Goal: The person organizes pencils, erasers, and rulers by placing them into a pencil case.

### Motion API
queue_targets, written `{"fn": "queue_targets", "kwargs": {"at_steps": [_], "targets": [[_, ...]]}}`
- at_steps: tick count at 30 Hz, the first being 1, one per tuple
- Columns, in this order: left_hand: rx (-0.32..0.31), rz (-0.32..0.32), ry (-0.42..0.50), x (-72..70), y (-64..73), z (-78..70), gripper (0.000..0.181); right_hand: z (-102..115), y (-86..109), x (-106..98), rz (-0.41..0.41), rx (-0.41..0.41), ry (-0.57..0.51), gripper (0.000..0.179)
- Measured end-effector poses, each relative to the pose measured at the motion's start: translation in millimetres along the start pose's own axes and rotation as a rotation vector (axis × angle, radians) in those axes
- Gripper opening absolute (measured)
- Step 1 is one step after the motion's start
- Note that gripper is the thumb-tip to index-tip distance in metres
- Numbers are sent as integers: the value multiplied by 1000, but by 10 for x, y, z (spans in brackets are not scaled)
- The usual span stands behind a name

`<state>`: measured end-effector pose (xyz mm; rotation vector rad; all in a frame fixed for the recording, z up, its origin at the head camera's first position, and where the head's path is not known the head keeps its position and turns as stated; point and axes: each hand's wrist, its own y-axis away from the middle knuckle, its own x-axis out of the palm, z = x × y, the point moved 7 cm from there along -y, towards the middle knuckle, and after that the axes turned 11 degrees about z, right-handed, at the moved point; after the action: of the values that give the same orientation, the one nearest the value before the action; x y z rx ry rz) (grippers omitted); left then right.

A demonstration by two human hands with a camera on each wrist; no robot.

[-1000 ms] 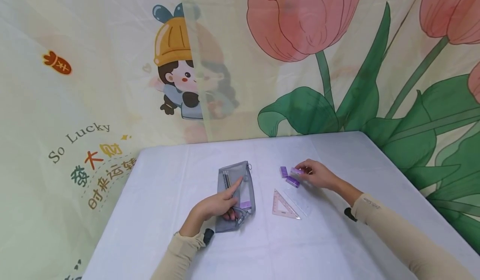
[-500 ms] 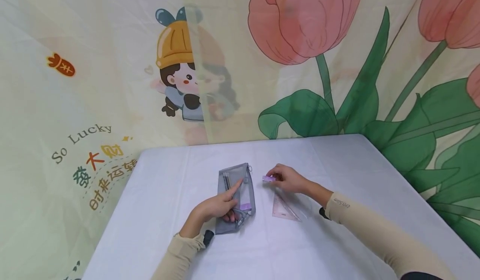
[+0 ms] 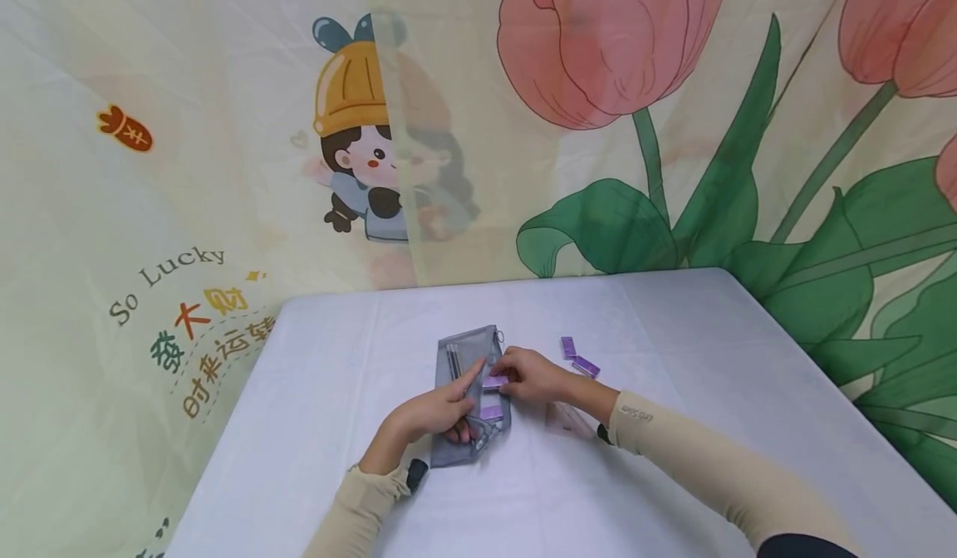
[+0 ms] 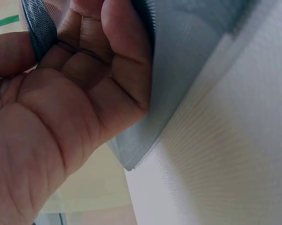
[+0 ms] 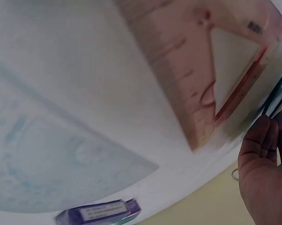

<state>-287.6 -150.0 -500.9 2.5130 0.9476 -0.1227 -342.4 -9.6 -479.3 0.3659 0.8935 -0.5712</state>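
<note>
With the clock centred on the pouch [image 3: 473, 452] and 12 pointing away from the person, a beige left sleeve [image 3: 355, 491] comes in from between 7 and 8 and a right sleeve [image 3: 680, 462] from 4, above a white tabletop [image 3: 478, 512]; the left hand [image 3: 434, 411] lies across the grey mesh pouch from 9, its forefinger straight towards 1, its other fingers curled round the zipped edge; a second block [image 3: 491, 413], purple, shows in the pouch at 4; a pink set square [image 3: 557, 423] lies between 3 and 4, part hidden by the right forearm, and the right-wrist view shows a clear protractor [image 5: 61, 154] near it; the right hand [image 3: 534, 375] reaches in from 3, pinching a purple block [image 3: 495, 384] at the pouch's opening, though whether it is inside or just above cannot be told; dark pens [image 3: 453, 362] lie in the pouch at 11; beyond, one loose block [image 3: 586, 367] sits between 2 and 3, another loose block [image 3: 568, 347] just beside it at 2; farthest, a printed curtain [image 3: 463, 259] stands across 12.
</note>
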Motion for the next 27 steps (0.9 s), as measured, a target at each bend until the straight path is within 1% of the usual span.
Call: {"fn": "queue_targets", "kwargs": {"at_steps": [5, 8, 16, 19, 23, 27], "targets": [[2, 8, 2, 1, -4, -5, 67, 63, -53, 101, 34, -17, -24, 21], [3, 12, 4, 1, -10, 3, 67, 83, -68, 137, 47, 3, -37, 22], [2, 10, 1, -9, -10, 7, 67, 96, -94, 168, 45, 82, -65, 23], [0, 10, 0, -8, -10, 6, 67, 105, -91, 166, 47, 89, -78, 22], [-3, 13, 2, -1, -10, 5, 67, 135, -73, 159, 65, 67, -66, 22], [-3, 11, 0, -6, -10, 5, 67, 179, -35, 125, 69, 13, 11, 25]]}}
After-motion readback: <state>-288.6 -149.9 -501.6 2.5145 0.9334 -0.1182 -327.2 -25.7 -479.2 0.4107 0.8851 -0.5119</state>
